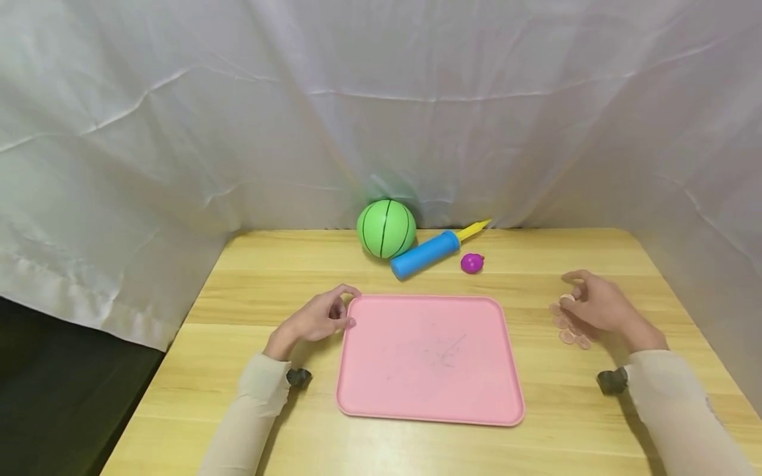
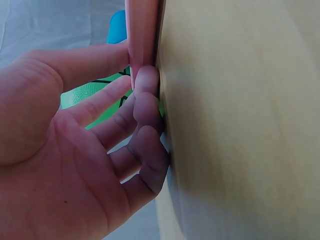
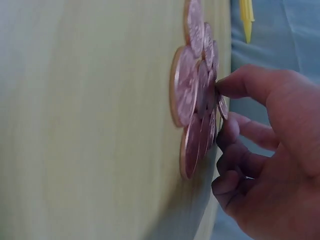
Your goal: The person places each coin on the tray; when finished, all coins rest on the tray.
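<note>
A pink tray [image 1: 428, 357] lies flat on the wooden table, with faint scratches across its middle. My left hand [image 1: 318, 314] holds the tray's upper left edge; in the left wrist view the thumb presses the rim [image 2: 142, 40] and the curled fingers sit against its underside. To the right of the tray, several copper-coloured coins [image 1: 567, 338] lie spread and overlapping. Over their far end is my right hand [image 1: 601, 307]. The right wrist view has one tilted coin [image 3: 223, 106] pinched between its thumb and fingers, beside the other coins [image 3: 185, 87].
Against the curtain [image 1: 428, 119] at the back rests a green ball [image 1: 386, 229] with black lines. A blue hand pump [image 1: 425, 254] with a yellow nozzle [image 1: 474, 229] lies beside it. Nearby sits a small round purple thing [image 1: 472, 263]. Curtains also hang along both sides.
</note>
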{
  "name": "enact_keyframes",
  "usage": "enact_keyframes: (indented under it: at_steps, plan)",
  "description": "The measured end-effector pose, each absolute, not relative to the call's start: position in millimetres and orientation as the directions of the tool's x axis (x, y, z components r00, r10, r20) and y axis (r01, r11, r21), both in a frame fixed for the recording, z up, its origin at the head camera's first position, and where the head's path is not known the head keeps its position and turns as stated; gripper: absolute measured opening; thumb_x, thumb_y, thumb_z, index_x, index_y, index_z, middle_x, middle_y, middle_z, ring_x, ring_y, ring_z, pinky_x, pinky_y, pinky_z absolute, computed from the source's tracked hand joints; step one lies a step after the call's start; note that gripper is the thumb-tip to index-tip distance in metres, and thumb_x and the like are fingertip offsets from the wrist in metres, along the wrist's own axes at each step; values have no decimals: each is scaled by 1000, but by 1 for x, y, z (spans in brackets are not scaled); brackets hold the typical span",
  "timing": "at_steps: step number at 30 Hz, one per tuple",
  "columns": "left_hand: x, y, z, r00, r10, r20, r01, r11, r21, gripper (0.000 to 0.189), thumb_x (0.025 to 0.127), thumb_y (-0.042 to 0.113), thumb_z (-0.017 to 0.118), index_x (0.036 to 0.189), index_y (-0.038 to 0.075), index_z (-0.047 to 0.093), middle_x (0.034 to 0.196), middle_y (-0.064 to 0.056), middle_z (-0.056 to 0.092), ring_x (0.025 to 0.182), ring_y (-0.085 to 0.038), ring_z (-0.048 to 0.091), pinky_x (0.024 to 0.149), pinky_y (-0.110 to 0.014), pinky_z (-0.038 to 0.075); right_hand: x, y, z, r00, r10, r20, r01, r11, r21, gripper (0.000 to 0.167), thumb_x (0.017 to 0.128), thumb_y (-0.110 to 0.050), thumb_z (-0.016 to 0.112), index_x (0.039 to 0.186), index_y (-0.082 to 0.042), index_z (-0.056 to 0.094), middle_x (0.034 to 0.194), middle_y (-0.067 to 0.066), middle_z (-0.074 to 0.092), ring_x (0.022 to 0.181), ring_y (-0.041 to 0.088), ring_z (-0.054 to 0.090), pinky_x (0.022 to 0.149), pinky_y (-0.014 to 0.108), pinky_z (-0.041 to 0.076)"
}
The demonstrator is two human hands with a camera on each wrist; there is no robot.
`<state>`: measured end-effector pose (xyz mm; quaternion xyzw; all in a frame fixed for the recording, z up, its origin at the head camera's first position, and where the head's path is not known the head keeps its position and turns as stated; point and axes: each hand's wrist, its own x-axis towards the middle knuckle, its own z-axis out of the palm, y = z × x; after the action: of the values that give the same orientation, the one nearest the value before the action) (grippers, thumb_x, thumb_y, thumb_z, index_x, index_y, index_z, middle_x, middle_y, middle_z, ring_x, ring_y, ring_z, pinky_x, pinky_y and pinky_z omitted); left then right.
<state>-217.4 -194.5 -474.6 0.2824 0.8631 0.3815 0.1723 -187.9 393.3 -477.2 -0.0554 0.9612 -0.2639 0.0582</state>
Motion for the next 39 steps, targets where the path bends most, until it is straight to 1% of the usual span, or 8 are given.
enact_keyframes:
  at_steps: [4,7,11,18,21,25,30,39]
  plan:
    - [-216,-193,-475,-775,628,-74,371,546,751,51,102,5,74,148,3,54,87,-5,64,76,-10,57,72,-23,50,-187,395,-482,-990,-112,-90,-48,846,-532,44,107,-26,69,139,4,66,111,22,77,99,34,72,79,40,58]
    - [-215,-193,-474,-780,621,-77,364,550,752,50,102,5,74,148,3,54,87,-6,64,75,-11,58,71,-23,49,-185,395,-483,-992,-104,-71,-47,830,-556,36,109,-30,67,128,-1,75,113,22,79,100,34,74,80,38,57]
    - [-215,-194,-473,-788,611,-79,357,558,749,50,102,5,74,148,4,54,87,-8,65,75,-13,58,71,-23,49,-182,389,-479,-997,-71,-36,-36,812,-582,36,110,-37,66,125,-6,78,113,19,80,94,24,73,77,32,56]
    - [-215,-194,-474,-787,612,-75,368,564,740,50,102,6,74,148,4,54,87,-8,66,76,-13,58,72,-24,49,-169,355,-463,-972,-13,-236,200,486,-851,49,109,-45,67,140,-8,64,101,24,73,50,26,62,45,49,56]
    - [-215,-194,-474,-791,607,-76,364,567,738,50,102,5,74,148,4,55,88,-8,66,77,-13,58,73,-24,50,-171,336,-457,-992,-45,-120,70,591,-804,44,109,-45,68,136,-11,70,106,19,74,63,17,65,53,37,57]
    - [-215,-193,-475,-793,605,-73,370,573,731,50,102,6,74,148,5,55,90,-8,67,79,-13,59,74,-24,50,-177,307,-455,-993,-119,16,-94,689,-719,31,108,-36,71,126,-12,78,110,13,79,94,16,68,70,28,58]
    - [-214,-192,-474,-793,605,-70,380,582,719,50,102,5,73,148,4,54,91,-8,67,79,-12,58,75,-25,50,-181,270,-457,-982,-190,-3,-122,647,-753,25,105,-27,75,122,-8,79,106,12,79,94,24,69,67,29,60]
    - [-214,-191,-473,-798,597,-80,374,596,711,50,102,5,73,148,4,54,91,-9,67,78,-12,58,74,-25,50,-182,222,-468,-941,-337,-4,-196,557,-807,14,100,-14,77,111,-5,77,99,8,76,85,16,65,73,24,57]
